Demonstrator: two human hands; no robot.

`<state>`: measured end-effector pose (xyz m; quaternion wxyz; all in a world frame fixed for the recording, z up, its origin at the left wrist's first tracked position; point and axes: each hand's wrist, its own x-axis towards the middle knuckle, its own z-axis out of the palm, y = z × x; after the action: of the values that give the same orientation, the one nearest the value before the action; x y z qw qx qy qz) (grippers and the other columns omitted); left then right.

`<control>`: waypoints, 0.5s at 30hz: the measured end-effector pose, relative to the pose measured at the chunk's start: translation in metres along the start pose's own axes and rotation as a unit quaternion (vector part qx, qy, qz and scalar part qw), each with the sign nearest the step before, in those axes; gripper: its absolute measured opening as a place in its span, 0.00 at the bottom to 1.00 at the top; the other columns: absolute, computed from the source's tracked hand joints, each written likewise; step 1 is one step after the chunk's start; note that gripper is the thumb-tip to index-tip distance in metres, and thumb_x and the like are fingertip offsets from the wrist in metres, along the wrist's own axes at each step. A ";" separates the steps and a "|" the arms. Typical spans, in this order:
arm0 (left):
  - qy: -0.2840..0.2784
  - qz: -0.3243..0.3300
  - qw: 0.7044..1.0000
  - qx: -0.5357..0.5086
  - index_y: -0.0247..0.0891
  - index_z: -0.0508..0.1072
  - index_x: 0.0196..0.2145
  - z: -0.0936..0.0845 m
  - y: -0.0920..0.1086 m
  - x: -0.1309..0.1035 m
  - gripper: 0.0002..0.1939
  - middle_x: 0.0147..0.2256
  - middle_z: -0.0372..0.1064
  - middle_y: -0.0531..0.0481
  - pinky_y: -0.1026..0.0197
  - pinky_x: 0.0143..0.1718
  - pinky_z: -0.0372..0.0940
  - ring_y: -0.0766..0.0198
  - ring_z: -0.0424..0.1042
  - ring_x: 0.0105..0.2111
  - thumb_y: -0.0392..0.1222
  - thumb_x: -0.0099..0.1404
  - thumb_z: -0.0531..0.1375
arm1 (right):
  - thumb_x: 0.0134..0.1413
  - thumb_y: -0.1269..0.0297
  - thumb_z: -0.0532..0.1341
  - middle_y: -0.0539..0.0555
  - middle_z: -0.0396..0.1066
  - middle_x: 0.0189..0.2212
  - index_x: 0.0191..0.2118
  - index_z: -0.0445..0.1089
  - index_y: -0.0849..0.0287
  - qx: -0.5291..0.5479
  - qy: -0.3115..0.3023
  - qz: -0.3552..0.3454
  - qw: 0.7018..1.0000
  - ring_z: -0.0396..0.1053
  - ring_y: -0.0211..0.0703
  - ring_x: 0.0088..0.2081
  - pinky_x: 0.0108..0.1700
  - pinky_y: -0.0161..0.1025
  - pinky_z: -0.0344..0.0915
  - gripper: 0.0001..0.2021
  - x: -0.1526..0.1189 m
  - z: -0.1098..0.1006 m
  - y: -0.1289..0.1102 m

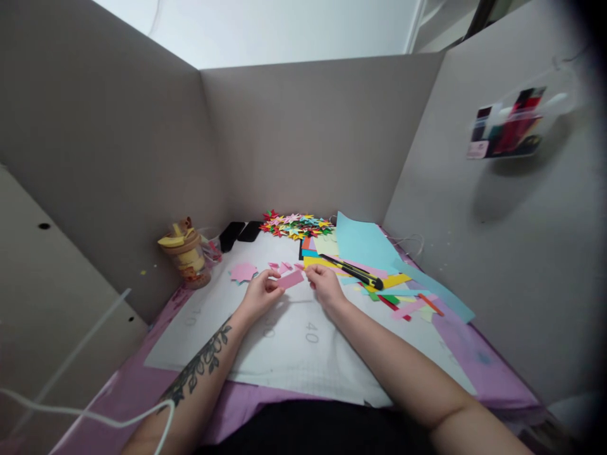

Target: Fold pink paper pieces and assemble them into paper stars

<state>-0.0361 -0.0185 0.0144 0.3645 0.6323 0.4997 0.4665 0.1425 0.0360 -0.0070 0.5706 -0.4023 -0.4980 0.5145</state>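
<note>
My left hand [263, 289] pinches a small pink paper rectangle [291, 279] by its left end, above the white sheet [294, 354]. Just right of that paper is my right hand [323, 282], its fingers closed together; whether anything small is between the fingertips is hidden. Behind the hands lie small folded pink pieces [281, 267]. A stack of pink cut paper [243, 272] sits left of my left hand. To the right of my right hand, a black and yellow cutter [353, 272] rests on coloured paper strips.
A heap of colourful folded paper stars [298, 225] lies at the back. Two black phones [232, 236], a yellow-lidded cup [187, 256] and a clear cup [211, 245] stand left. Blue sheets [365, 243] lie right. Grey partitions enclose the table; a white cable [95, 415] crosses the lower left.
</note>
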 end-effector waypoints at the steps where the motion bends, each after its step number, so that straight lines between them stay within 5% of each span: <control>1: 0.004 0.003 1.000 0.011 0.36 0.64 0.38 -0.001 -0.002 0.000 0.15 0.20 0.67 0.57 0.70 0.21 0.56 0.71 0.64 0.18 0.40 0.52 0.60 | 0.42 0.57 0.62 0.44 0.56 0.16 0.23 0.63 0.60 0.003 0.021 -0.013 1.000 0.49 0.30 0.18 0.20 0.31 0.45 0.12 0.002 -0.004 -0.002; 4: 0.020 0.016 0.998 0.049 0.36 0.64 0.40 -0.005 -0.008 0.000 0.16 0.22 0.69 0.56 0.68 0.24 0.59 0.68 0.67 0.21 0.41 0.53 0.60 | 0.47 0.58 0.59 0.46 0.59 0.20 0.27 0.66 0.60 -0.028 0.028 -0.079 0.996 0.53 0.33 0.21 0.23 0.31 0.51 0.10 0.002 -0.012 -0.007; 9: 0.019 0.037 0.995 0.093 0.37 0.66 0.42 -0.004 -0.012 0.000 0.16 0.26 0.72 0.52 0.65 0.29 0.62 0.65 0.70 0.26 0.41 0.54 0.59 | 0.49 0.62 0.58 0.54 0.65 0.34 0.29 0.69 0.58 -0.150 -0.087 -0.196 0.965 0.63 0.41 0.37 0.32 0.34 0.60 0.07 -0.012 -0.009 -0.017; 15: 0.014 0.067 0.994 0.083 0.37 0.66 0.45 -0.005 -0.012 -0.001 0.19 0.32 0.72 0.48 0.61 0.34 0.65 0.63 0.72 0.32 0.42 0.54 0.60 | 0.49 0.66 0.59 0.55 0.68 0.33 0.29 0.72 0.59 -0.219 -0.170 -0.213 0.937 0.66 0.42 0.37 0.32 0.35 0.62 0.05 -0.018 -0.001 -0.015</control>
<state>-0.0443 -0.0166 0.0050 0.2719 0.6860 0.4981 0.4554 0.1473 0.0156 0.0047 0.4711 -0.3084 -0.7622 0.3195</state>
